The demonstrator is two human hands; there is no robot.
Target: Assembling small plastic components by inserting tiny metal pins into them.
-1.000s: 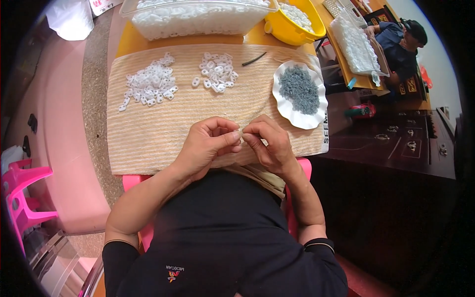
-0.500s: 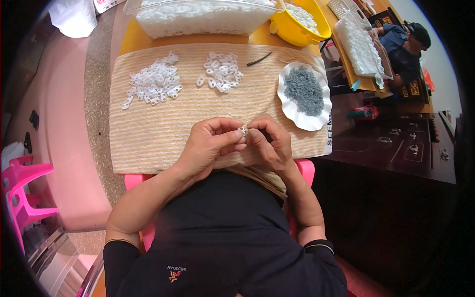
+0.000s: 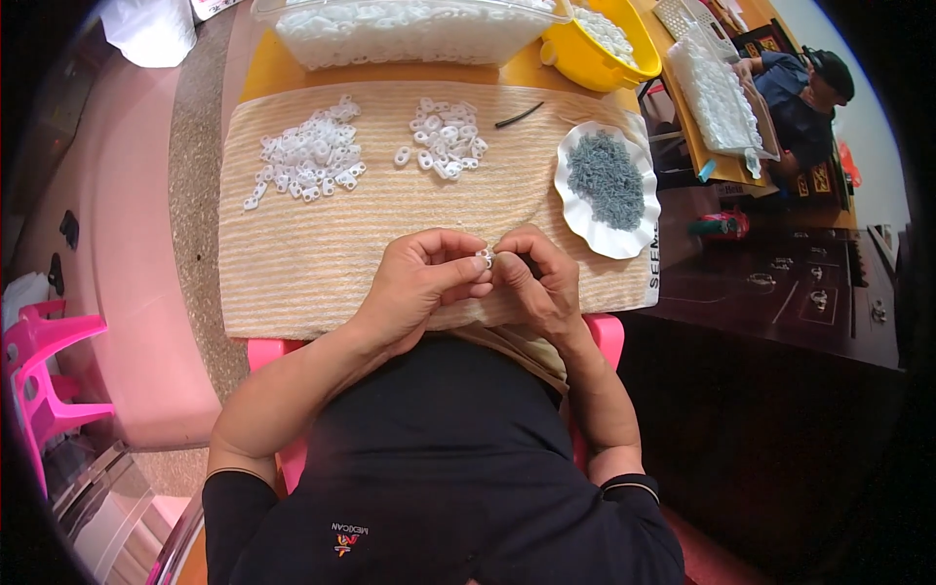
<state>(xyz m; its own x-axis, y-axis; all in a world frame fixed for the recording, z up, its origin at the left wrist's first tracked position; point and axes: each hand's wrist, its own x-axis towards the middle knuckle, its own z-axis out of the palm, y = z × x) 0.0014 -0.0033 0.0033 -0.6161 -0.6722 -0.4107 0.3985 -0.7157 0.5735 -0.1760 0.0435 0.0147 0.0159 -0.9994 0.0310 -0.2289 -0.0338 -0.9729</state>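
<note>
Close to my body, above the striped cloth, my left hand [image 3: 436, 270] pinches a small white plastic piece with holes [image 3: 486, 258] between thumb and fingers. My right hand [image 3: 534, 275] is closed at the right side of that piece, thumb against the bent index finger. Whatever sits between the right fingertips is hidden or too small to name. Beyond the hands lie two heaps of similar white two-holed pieces, a larger heap [image 3: 310, 148] on the left and a smaller heap [image 3: 448, 136] in the middle. To the right, a white wavy-edged plate [image 3: 575, 216] holds small grey-blue bits [image 3: 606, 180].
A thin black stick [image 3: 519, 115] lies on the striped cloth [image 3: 322, 263]. At the table's far side stand a clear bin [image 3: 409, 51] of white pieces and a yellow basin [image 3: 629, 76]. A co-worker [image 3: 795, 97] sits at another table, right. Pink stools [image 3: 58, 380] stand left.
The whole view has shifted slightly, so the table things sit a little further right. Both hands stay together at the white piece, with barely any change of grip.
</note>
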